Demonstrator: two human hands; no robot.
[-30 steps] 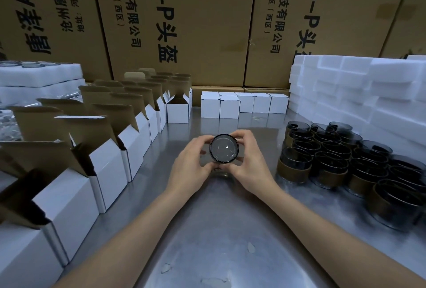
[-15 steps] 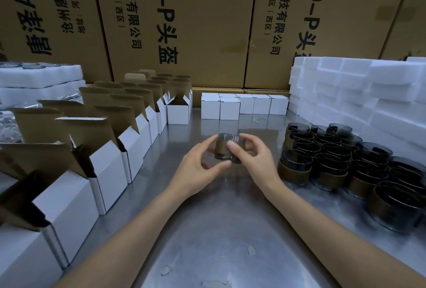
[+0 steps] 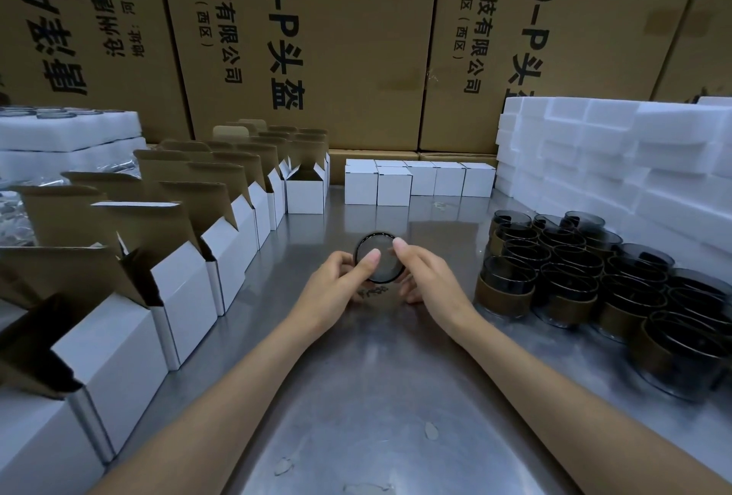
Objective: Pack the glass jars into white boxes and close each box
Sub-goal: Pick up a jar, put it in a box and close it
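Both my hands hold one dark glass jar point(image 3: 383, 267) above the middle of the steel table, its round end turned toward me. My left hand point(image 3: 336, 284) grips it from the left with the thumb across its face. My right hand point(image 3: 426, 276) pinches it from the right. A cluster of several more dark jars with brown bands point(image 3: 586, 280) stands at the right. A row of open white boxes point(image 3: 186, 296) with brown flaps raised runs along the left. Several closed white boxes point(image 3: 396, 185) sit at the back centre.
Stacked white foam blocks point(image 3: 633, 162) rise at the back right, and foam trays point(image 3: 67, 138) lie at the back left. Large brown cartons point(image 3: 317, 39) wall off the rear. Small scraps point(image 3: 431, 431) lie on the steel table point(image 3: 376, 395) near me.
The jar was side-on half a second ago; it has been turned so its round end faces me again, held a little lower and nearer between both hands.
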